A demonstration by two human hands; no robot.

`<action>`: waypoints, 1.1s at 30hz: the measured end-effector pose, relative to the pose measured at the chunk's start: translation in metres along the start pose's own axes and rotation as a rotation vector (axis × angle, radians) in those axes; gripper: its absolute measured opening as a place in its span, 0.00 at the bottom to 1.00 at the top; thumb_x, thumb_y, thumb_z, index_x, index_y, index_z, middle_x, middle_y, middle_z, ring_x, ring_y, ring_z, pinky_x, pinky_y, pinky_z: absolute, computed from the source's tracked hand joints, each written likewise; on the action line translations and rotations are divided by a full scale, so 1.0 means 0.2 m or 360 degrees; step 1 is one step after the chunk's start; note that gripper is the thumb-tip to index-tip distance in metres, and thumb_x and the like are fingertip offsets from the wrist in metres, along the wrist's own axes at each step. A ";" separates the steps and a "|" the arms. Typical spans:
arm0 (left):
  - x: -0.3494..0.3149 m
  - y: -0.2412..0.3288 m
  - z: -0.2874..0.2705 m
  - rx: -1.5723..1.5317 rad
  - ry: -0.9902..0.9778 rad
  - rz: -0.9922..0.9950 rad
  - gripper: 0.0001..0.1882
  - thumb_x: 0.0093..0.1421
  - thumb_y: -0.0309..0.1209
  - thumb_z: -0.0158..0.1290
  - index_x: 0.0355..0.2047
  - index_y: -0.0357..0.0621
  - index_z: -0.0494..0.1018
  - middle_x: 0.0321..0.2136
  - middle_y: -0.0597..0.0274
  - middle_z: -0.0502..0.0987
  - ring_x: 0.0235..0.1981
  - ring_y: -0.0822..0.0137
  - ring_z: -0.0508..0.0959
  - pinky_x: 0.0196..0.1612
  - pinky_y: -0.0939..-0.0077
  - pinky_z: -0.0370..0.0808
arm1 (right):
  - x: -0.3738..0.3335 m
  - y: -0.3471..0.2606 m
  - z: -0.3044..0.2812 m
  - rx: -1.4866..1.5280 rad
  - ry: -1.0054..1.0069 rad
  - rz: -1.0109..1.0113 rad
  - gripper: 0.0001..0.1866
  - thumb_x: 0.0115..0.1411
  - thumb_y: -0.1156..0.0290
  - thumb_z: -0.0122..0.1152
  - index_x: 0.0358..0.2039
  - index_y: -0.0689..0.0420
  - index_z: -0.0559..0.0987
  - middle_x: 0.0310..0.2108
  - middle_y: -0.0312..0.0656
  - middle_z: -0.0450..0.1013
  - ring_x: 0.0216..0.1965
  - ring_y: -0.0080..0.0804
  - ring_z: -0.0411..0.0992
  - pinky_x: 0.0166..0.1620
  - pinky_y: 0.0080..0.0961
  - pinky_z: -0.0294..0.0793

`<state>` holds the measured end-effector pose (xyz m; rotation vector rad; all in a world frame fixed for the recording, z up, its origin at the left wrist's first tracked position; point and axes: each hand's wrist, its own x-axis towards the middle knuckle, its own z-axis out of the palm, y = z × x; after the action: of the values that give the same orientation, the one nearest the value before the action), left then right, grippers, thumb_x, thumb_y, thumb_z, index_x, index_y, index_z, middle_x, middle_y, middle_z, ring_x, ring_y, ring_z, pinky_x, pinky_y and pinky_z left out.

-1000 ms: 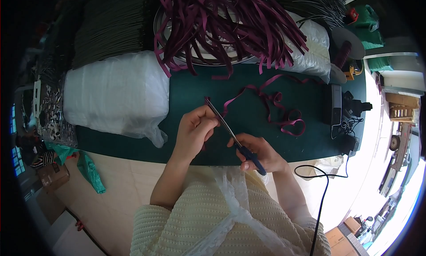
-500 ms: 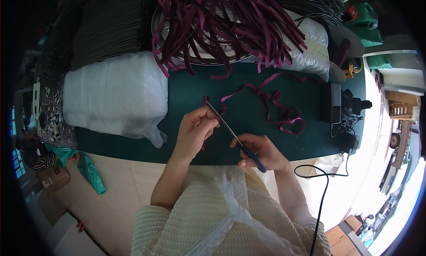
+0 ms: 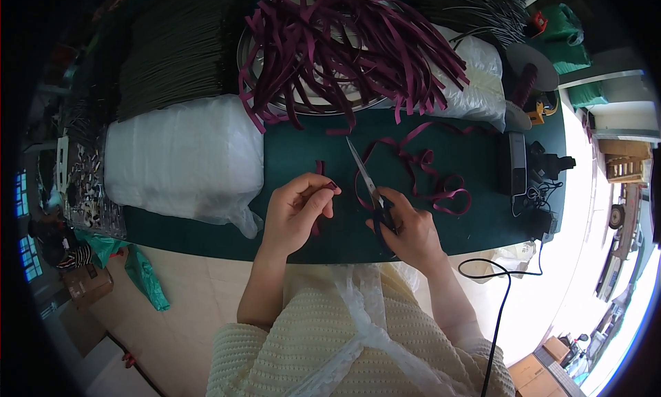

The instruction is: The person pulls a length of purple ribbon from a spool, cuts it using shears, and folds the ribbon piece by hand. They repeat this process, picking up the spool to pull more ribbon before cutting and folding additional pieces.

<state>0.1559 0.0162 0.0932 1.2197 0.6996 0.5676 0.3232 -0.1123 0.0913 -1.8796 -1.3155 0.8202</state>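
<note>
My left hand (image 3: 297, 215) is closed over the green table, pinching a maroon ribbon piece (image 3: 332, 185) between thumb and fingers. Short ribbon ends stick out above and below that hand. To its right, my right hand (image 3: 414, 233) grips a pair of scissors (image 3: 363, 168) by the dark blue handles. Their blades point up and away to the left, apart from my left hand. A long maroon ribbon (image 3: 406, 164) curls over the table beyond the right hand, one stretch of it passing beside the blades. A small cut piece of ribbon (image 3: 338, 132) lies just past the scissors' tip.
A round metal tray (image 3: 242, 53) heaped with maroon ribbon strips (image 3: 358, 46) stands at the back. Plastic-wrapped bundles (image 3: 182, 163) flank it. On the right are a ribbon spool (image 3: 527, 87), a black box-shaped device (image 3: 511, 163) and a black cable (image 3: 506, 294).
The scissors have swung more upright and away from my left hand. The long ribbon now lies apart from the piece in my left hand, its loose part beside the blades.
</note>
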 end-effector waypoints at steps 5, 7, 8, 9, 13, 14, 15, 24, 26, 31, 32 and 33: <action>0.00 0.03 -0.01 0.0054 0.0082 0.0106 0.06 0.60 0.26 0.48 0.32 0.35 0.72 0.19 0.66 0.72 0.20 0.80 0.70 0.22 0.89 0.62 | 0.02 -0.02 0.08 -0.0232 -0.0116 -0.0171 0.24 0.49 0.72 0.61 0.47 0.63 0.67 0.17 0.46 0.71 0.21 0.41 0.72 0.26 0.30 0.71; -0.01 0.05 -0.03 0.0022 0.0073 0.0145 0.07 0.60 0.27 0.47 0.32 0.35 0.72 0.19 0.66 0.72 0.20 0.80 0.70 0.22 0.90 0.61 | 0.03 -0.03 0.16 -0.0440 -0.0008 -0.0297 0.24 0.49 0.72 0.60 0.47 0.63 0.66 0.18 0.46 0.71 0.21 0.42 0.72 0.26 0.32 0.71; -0.01 0.06 -0.02 0.0023 0.0069 0.0155 0.07 0.60 0.27 0.47 0.32 0.35 0.72 0.19 0.66 0.72 0.20 0.80 0.70 0.22 0.90 0.61 | 0.03 -0.03 0.17 -0.0646 0.0095 -0.0413 0.24 0.49 0.73 0.60 0.47 0.64 0.66 0.19 0.46 0.71 0.22 0.43 0.72 0.26 0.33 0.71; -0.01 0.06 -0.03 0.0043 0.0064 0.0158 0.08 0.61 0.28 0.47 0.32 0.35 0.72 0.19 0.67 0.72 0.20 0.80 0.70 0.22 0.90 0.61 | 0.04 -0.06 0.18 -0.0703 -0.0104 -0.0283 0.23 0.50 0.71 0.58 0.46 0.65 0.66 0.21 0.48 0.71 0.23 0.43 0.73 0.28 0.32 0.72; -0.02 0.06 -0.01 0.0032 0.0021 0.0037 0.08 0.61 0.28 0.46 0.32 0.36 0.72 0.19 0.67 0.72 0.20 0.80 0.70 0.22 0.89 0.61 | 0.07 -0.12 0.16 -0.0817 -0.0413 -0.0148 0.22 0.51 0.71 0.57 0.46 0.67 0.67 0.23 0.50 0.71 0.24 0.43 0.73 0.29 0.30 0.73; -0.03 0.05 -0.01 0.0036 0.0004 0.0016 0.08 0.61 0.28 0.45 0.32 0.36 0.71 0.20 0.66 0.73 0.20 0.79 0.70 0.21 0.89 0.61 | 0.07 -0.11 0.16 -0.0813 -0.0408 -0.0220 0.22 0.52 0.72 0.56 0.46 0.67 0.67 0.23 0.51 0.71 0.25 0.42 0.73 0.29 0.30 0.73; -0.03 0.04 -0.01 0.0036 0.0003 0.0020 0.08 0.61 0.28 0.45 0.32 0.36 0.71 0.20 0.66 0.73 0.20 0.79 0.70 0.21 0.89 0.61 | 0.07 -0.11 0.16 -0.0808 -0.0402 -0.0293 0.22 0.52 0.72 0.56 0.46 0.68 0.67 0.24 0.52 0.71 0.25 0.42 0.73 0.28 0.30 0.72; 0.00 0.11 -0.07 -0.0272 -0.0199 -0.0012 0.12 0.64 0.32 0.42 0.27 0.38 0.69 0.15 0.68 0.67 0.15 0.82 0.64 0.17 0.90 0.55 | 0.12 -0.09 0.08 -0.0315 -0.0117 -0.0571 0.20 0.49 0.78 0.59 0.45 0.60 0.73 0.24 0.43 0.73 0.23 0.34 0.73 0.27 0.25 0.72; 0.01 0.12 -0.04 -0.0156 -0.0205 -0.0089 0.13 0.64 0.32 0.42 0.27 0.38 0.70 0.13 0.69 0.67 0.13 0.82 0.63 0.16 0.89 0.55 | 0.15 -0.15 0.04 0.0086 0.0001 -0.0517 0.19 0.49 0.78 0.60 0.44 0.60 0.73 0.23 0.41 0.73 0.22 0.30 0.73 0.26 0.22 0.73; -0.01 0.09 0.00 -0.0078 -0.0326 -0.0192 0.15 0.63 0.33 0.42 0.25 0.37 0.72 0.13 0.67 0.68 0.14 0.80 0.65 0.17 0.87 0.55 | 0.19 -0.20 -0.04 0.0691 0.0087 -0.0494 0.12 0.48 0.79 0.63 0.35 0.61 0.77 0.25 0.38 0.72 0.21 0.20 0.71 0.25 0.15 0.71; -0.01 0.09 0.01 -0.0031 -0.0362 -0.0188 0.14 0.63 0.32 0.42 0.25 0.37 0.71 0.14 0.67 0.68 0.14 0.81 0.65 0.17 0.87 0.55 | 0.20 -0.20 -0.04 0.0690 0.0090 -0.0493 0.12 0.48 0.79 0.63 0.35 0.61 0.77 0.25 0.38 0.72 0.21 0.20 0.71 0.25 0.15 0.71; -0.01 0.09 0.02 0.0015 -0.0393 -0.0184 0.14 0.63 0.32 0.42 0.26 0.36 0.71 0.14 0.67 0.68 0.14 0.81 0.64 0.17 0.87 0.55 | 0.20 -0.20 -0.04 0.0706 0.0076 -0.0483 0.10 0.48 0.79 0.64 0.33 0.61 0.78 0.25 0.38 0.72 0.21 0.19 0.70 0.24 0.14 0.70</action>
<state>0.1576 0.0166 0.1110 1.2246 0.5595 0.3112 0.3206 -0.0658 0.1232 -1.3097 -1.2293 0.8203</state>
